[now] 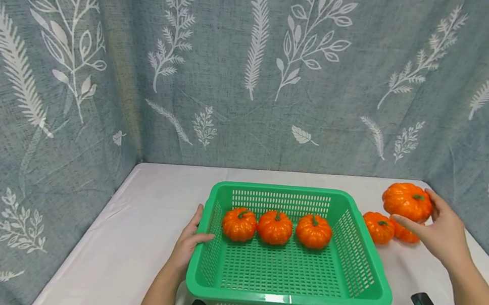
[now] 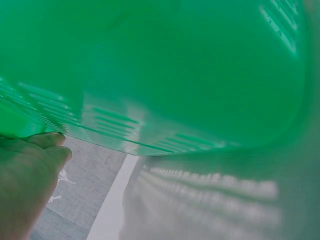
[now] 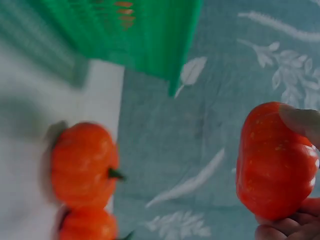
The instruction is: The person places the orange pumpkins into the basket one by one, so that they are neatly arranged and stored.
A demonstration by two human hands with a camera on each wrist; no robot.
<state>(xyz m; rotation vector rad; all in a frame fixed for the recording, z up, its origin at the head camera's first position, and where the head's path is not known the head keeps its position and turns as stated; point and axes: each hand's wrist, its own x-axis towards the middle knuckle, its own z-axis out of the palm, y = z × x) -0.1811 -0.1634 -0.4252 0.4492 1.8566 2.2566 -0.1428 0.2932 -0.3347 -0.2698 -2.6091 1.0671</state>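
Note:
In the head view a green plastic basket [image 1: 284,292] holds three small orange pumpkins: a left one [image 1: 238,224], a middle one [image 1: 274,228] and a right one [image 1: 314,231], in a row toward its far side. My left hand [image 1: 187,246] grips the basket's left wall, thumb at the rim; the left wrist view shows that hand [image 2: 30,175] beside the slotted green wall [image 2: 150,75]. Right of the basket, my right hand [image 1: 447,234] holds another pumpkin [image 1: 406,202] above the table, between thumb and fingers. That pumpkin [image 3: 275,162] fills the grasp in the right wrist view.
Two more pumpkins lie on the white-covered table [image 1: 117,270] right of the basket, one nearer it [image 1: 378,227] and one [image 1: 405,232] partly hidden below the held pumpkin. Blue-grey curtains [image 1: 233,138] with white leaf prints border the table.

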